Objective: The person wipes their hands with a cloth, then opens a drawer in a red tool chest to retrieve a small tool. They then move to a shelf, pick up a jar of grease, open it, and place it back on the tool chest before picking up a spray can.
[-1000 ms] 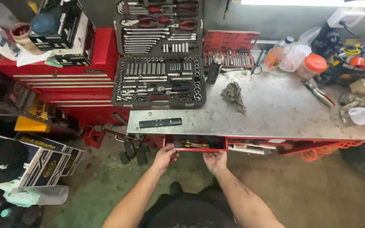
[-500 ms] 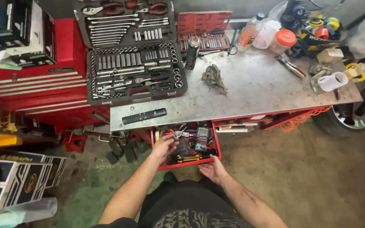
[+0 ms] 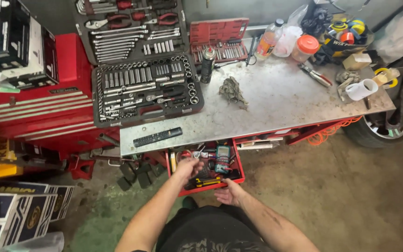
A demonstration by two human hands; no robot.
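A red drawer (image 3: 237, 164) stands pulled out from under the metal workbench (image 3: 276, 107). It is crammed with small tools, among them a green-faced meter (image 3: 222, 156) and a yellow and black tool (image 3: 209, 182). My left hand (image 3: 187, 168) reaches into the drawer's left half with its fingers curled over the tools; whether it holds one is hidden. My right hand (image 3: 229, 192) grips the drawer's front edge from below.
An open socket set case (image 3: 145, 88) overhangs the bench's left end, with a flat black bar (image 3: 157, 136) in front of it. On the bench are a rag (image 3: 232, 89), spray can (image 3: 207, 65) and jars. A red tool chest (image 3: 33, 107) stands left, a tyre (image 3: 378, 133) right.
The drawer went from shut to pulled well out. My left hand moved from its front edge into the drawer, while my right hand stayed at the front edge. The view shifted left and closer.
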